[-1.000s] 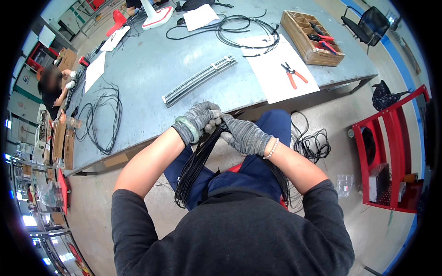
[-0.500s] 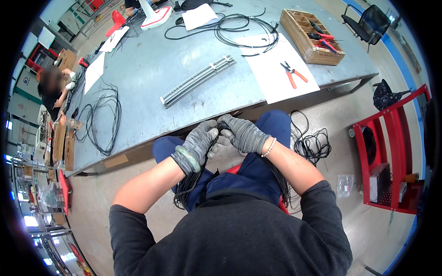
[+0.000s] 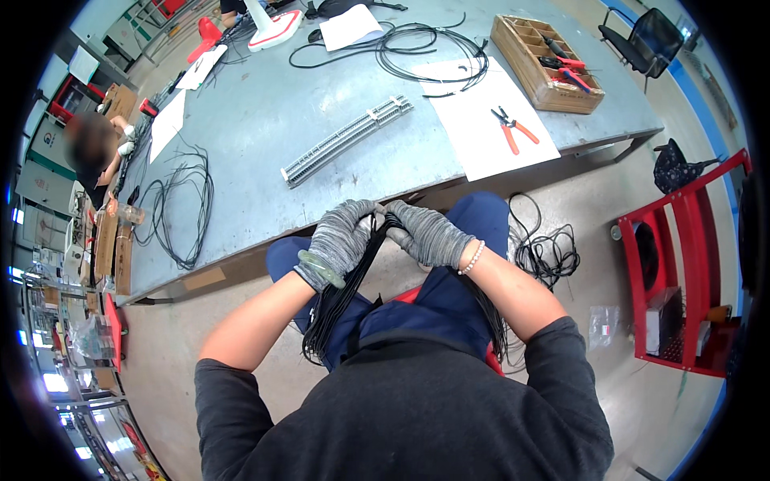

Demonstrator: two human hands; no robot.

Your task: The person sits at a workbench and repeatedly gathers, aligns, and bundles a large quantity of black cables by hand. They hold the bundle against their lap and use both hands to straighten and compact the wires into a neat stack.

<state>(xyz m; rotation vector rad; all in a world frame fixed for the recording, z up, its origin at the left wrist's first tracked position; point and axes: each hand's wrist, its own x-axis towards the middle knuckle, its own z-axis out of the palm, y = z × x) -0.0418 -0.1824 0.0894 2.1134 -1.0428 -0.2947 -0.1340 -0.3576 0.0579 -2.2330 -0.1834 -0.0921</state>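
A thick bundle of thin black wires (image 3: 350,276) lies across my lap and rises between my two gloved hands. My left hand (image 3: 343,234), in a grey knit glove, is closed at the bundle's upper end, with its fingertips partly hidden. Close beside it, my right hand (image 3: 427,232) pinches the same bundle where it bends over at the top. The fingertips of both hands nearly meet just off the table's front edge. Further strands hang past my right thigh.
On the grey table (image 3: 265,104) lie a slotted grey rail (image 3: 345,143), orange-handled wire strippers (image 3: 514,130) on white paper, coiled black cables (image 3: 429,52) and a wooden tool box (image 3: 553,96). A red cart (image 3: 690,264) stands right. Loose cable (image 3: 545,252) lies on the floor. A co-worker sits far left.
My left hand has turned back-up and its fingers have drawn in toward my right hand. More of the wire bundle shows between them. My right hand stays nearly in place.
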